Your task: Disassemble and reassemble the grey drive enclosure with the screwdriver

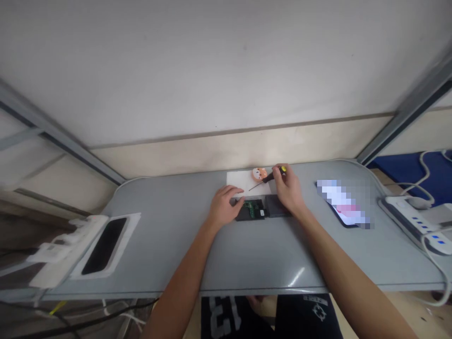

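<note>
My right hand (287, 188) is closed around a screwdriver (270, 177) with a black and yellow handle. Its thin shaft points down and left over a sheet of white paper (235, 179). Below that lies a dark case (242, 216) with a green circuit board (250, 208) exposed inside. My left hand (226, 205) rests at the left end of this case, thumb apart from the curved fingers and touching near its edge. A flat dark panel (277, 207) lies against the case's right side, partly under my right wrist. An orange and white animal-faced object (259, 174) sits on the paper.
On the right lies a phone (342, 207) with a lit, blurred screen, beside a white power strip (416, 223) with cables. Another dark phone (105, 246) lies on white paper at the left, near a second power strip (70, 249). A wall (226, 146) stands behind the grey table (169, 226).
</note>
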A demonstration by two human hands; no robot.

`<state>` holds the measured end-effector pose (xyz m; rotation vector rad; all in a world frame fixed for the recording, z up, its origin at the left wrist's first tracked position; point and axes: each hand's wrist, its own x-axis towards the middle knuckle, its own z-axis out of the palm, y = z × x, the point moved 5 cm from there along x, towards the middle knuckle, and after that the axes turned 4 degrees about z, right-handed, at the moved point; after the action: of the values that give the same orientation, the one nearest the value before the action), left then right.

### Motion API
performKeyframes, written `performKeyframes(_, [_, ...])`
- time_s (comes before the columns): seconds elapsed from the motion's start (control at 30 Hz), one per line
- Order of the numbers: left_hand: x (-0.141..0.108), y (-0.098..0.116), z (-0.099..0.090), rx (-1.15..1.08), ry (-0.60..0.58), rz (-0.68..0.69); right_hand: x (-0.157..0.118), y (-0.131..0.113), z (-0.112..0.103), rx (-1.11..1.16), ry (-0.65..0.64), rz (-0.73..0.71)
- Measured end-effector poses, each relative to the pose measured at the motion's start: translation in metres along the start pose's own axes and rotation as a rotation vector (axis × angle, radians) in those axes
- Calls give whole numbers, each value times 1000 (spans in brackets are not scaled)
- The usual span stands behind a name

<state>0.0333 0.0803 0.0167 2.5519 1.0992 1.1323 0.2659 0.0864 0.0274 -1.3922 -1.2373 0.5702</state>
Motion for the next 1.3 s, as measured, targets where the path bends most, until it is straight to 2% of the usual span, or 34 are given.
performKeyframes(0.13, [-1, -2, 4, -24, -40, -49, -7, -12, 8, 204, -68, -6])
performKeyframes(0.23, [-1, -5, 4, -11, -19, -70, -9, -11, 12, 299, -86, 10])
performKeyframes(0.47, [-1, -5, 2, 13, 38, -17, -10, -9, 13, 309, -80, 53])
performKeyframes(0.67, [0, -4, 0, -184, 75, -83, -9, -16, 8, 344, -30, 69])
performKeyframes(0.83, [-1, -6, -7, -164, -58, -156, -6, -9, 8, 305, -35, 73])
performKeyframes(0.93, [-2, -13, -10, -69, -112, -201, -8, -6, 13, 220, -100, 34])
performKeyframes(1.07, [-3, -16, -3, -22, -230, -209, -14, -9, 20, 121, -209, -16])
performKeyframes(1.3, [-6, -15, 5, -48, -284, -210, -19, -16, 22, 47, -254, -42])
